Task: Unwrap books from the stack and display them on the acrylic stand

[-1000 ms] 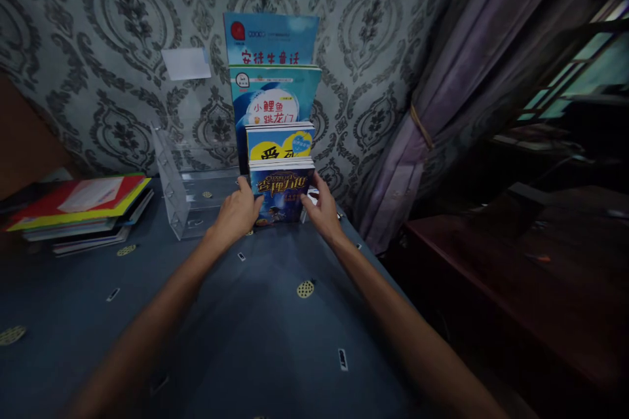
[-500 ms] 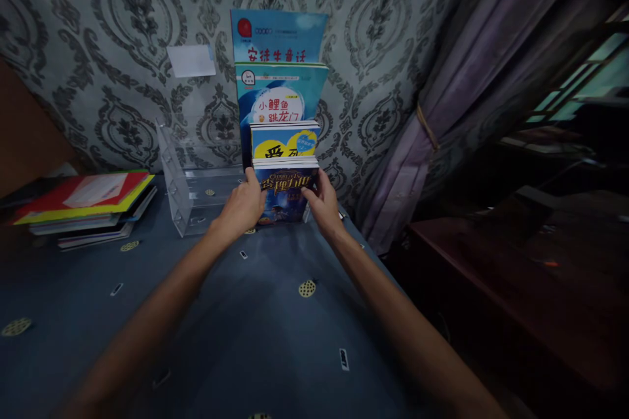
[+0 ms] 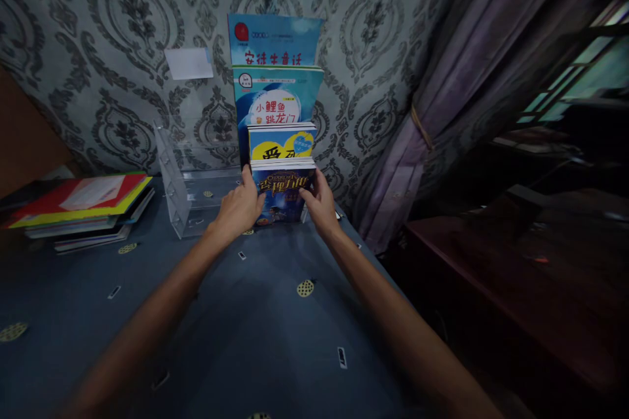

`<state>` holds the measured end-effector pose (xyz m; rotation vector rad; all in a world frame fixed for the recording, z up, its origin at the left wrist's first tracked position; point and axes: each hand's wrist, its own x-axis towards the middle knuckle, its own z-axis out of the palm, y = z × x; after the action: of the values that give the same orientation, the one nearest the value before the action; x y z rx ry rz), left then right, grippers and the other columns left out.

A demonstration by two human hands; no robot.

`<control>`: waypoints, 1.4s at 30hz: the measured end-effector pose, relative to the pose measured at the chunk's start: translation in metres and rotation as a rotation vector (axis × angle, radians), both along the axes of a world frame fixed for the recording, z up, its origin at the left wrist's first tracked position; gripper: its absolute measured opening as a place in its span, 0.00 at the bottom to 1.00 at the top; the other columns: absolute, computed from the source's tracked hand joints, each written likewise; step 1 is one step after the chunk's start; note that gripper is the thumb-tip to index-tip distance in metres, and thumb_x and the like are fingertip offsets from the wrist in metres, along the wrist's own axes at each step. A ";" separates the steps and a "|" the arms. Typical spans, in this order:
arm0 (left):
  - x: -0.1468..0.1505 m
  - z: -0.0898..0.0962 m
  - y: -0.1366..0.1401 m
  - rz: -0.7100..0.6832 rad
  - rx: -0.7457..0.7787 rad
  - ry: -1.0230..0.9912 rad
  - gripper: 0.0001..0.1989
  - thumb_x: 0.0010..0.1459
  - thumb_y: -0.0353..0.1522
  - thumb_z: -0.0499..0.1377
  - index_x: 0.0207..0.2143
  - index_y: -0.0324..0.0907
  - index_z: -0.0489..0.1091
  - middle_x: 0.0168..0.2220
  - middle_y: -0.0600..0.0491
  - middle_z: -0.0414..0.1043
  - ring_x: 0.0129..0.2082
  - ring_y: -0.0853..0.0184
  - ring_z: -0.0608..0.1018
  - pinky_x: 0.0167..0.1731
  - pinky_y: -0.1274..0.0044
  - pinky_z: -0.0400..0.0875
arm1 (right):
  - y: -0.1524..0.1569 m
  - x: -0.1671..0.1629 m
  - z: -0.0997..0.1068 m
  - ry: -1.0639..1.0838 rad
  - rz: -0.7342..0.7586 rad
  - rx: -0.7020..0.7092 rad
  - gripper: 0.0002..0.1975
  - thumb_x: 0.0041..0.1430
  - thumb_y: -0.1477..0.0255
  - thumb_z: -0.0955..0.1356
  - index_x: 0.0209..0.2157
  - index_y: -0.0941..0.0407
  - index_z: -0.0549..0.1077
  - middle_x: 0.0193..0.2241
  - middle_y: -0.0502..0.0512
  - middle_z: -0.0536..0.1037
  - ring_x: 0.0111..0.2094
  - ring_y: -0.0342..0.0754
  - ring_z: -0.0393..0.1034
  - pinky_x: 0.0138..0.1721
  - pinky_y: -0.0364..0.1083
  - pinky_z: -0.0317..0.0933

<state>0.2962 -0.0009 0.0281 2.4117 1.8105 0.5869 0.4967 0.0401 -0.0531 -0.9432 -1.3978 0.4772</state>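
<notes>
A dark blue book with gold lettering stands upright at the front of a row of books. My left hand grips its left edge, and my right hand grips the right edge with the thumb on the cover. Behind it rise a blue and yellow book, a teal book and a taller light blue book. They stand at the right part of a clear acrylic book rack. My fingers behind the books are hidden.
To the left lies a pile of books and folders, red and yellow on top. A white card is against the patterned wall. A tied purple curtain hangs right of the blue tablecloth, beside a dark red surface.
The camera view has shifted slightly, so everything appears a little further left. Both hands keep their places on the front book.
</notes>
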 end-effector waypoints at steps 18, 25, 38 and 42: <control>-0.001 0.002 0.000 -0.004 -0.015 0.087 0.40 0.64 0.36 0.54 0.71 0.28 0.39 0.47 0.30 0.77 0.45 0.46 0.81 0.42 0.62 0.74 | 0.000 -0.005 -0.001 -0.053 -0.064 0.046 0.38 0.56 0.74 0.64 0.69 0.52 0.55 0.65 0.58 0.67 0.66 0.57 0.61 0.67 0.62 0.57; 0.000 0.002 0.001 -0.012 -0.015 0.087 0.41 0.63 0.35 0.54 0.71 0.26 0.38 0.47 0.28 0.76 0.47 0.45 0.80 0.44 0.61 0.73 | -0.004 -0.006 0.001 -0.036 -0.056 0.044 0.39 0.56 0.75 0.65 0.69 0.50 0.56 0.65 0.58 0.68 0.66 0.57 0.61 0.67 0.63 0.57; -0.004 0.000 0.003 -0.039 -0.029 0.048 0.41 0.64 0.36 0.54 0.71 0.29 0.37 0.49 0.29 0.76 0.47 0.45 0.81 0.44 0.61 0.73 | 0.001 -0.002 -0.004 -0.052 -0.042 0.041 0.39 0.56 0.72 0.65 0.69 0.51 0.55 0.66 0.58 0.66 0.67 0.56 0.60 0.68 0.62 0.55; -0.008 -0.002 -0.002 -0.038 -0.052 0.003 0.40 0.64 0.36 0.54 0.71 0.30 0.38 0.51 0.30 0.76 0.48 0.45 0.80 0.45 0.60 0.73 | -0.001 -0.002 0.000 0.012 -0.001 0.034 0.37 0.56 0.71 0.65 0.68 0.52 0.57 0.67 0.59 0.64 0.67 0.56 0.58 0.69 0.62 0.52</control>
<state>0.2880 -0.0025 0.0261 2.4090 1.7548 0.5261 0.4950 0.0395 -0.0531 -0.9123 -1.3908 0.4565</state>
